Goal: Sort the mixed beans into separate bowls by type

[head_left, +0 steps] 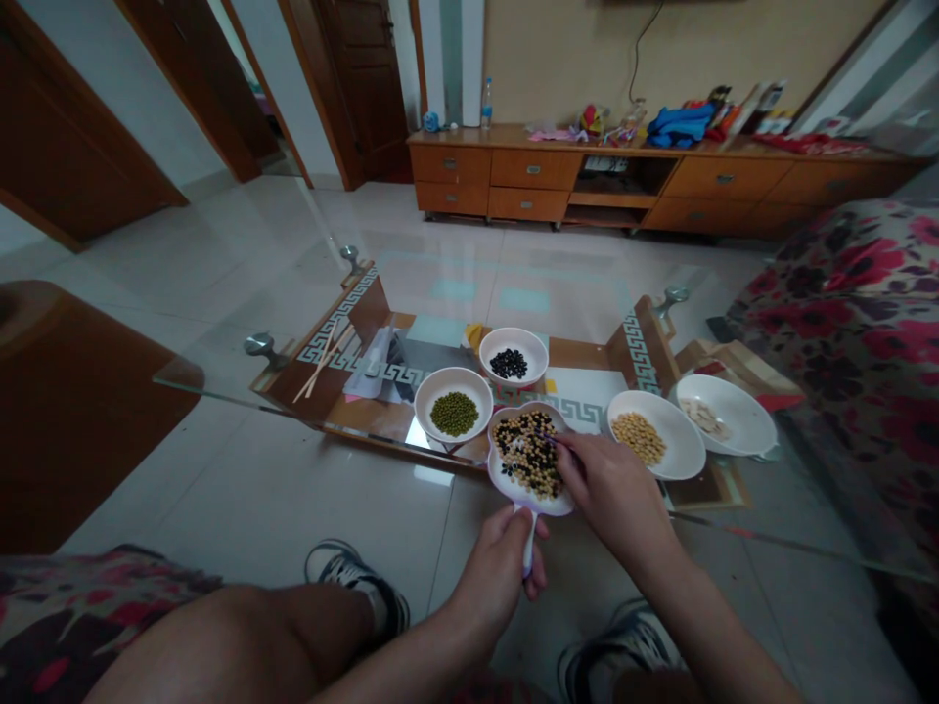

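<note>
My left hand [495, 572] is wrapped round the handle of a white, purple-edged, flower-shaped dish [500, 481] at the glass table's front edge. Mixed beans [524, 455], tan, black and some green, lie in it. Over the dish's right side, my right hand [612, 489] has its fingers pinched together at the beans; what they hold is hidden. To the left is a white bowl [421, 403] of green mung beans [455, 415]. Behind stands a bowl [539, 350] of black beans [509, 364]. On the right, yellow soybeans [638, 438] lie in another bowl [688, 455].
A fourth bowl [755, 430] with pale flat pieces [704, 418] stands far right. Chopsticks [319, 367] show at the left of the glass table [499, 293]. Metal knobs [268, 347] stick up from the glass. A wooden cabinet [532, 171] stands along the wall.
</note>
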Available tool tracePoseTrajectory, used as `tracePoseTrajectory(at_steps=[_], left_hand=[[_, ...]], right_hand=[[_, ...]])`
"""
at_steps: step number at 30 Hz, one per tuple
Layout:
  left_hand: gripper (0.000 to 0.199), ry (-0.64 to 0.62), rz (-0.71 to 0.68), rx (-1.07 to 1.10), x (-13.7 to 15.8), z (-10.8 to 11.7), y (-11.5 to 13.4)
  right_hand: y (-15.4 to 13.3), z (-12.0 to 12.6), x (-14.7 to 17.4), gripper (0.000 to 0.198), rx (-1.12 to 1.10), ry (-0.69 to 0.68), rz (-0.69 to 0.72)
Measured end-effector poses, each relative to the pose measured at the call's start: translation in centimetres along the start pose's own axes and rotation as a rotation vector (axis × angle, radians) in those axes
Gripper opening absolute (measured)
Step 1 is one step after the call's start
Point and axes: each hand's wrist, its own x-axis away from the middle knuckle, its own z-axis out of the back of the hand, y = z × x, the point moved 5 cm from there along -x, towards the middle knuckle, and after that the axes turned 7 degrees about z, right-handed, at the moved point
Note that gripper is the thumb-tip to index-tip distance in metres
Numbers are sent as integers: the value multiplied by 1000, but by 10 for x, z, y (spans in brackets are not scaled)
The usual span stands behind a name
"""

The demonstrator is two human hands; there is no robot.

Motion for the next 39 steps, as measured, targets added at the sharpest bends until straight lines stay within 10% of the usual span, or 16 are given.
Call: tracePoseTrajectory(at_steps=[14, 39], left_hand=[[46, -9, 47, 125, 0, 3, 4], [45, -14, 22, 106, 2, -2, -1]], right_hand=[[16, 13, 21, 25, -56, 2, -328], [-13, -5, 24, 16, -109, -58, -16]])
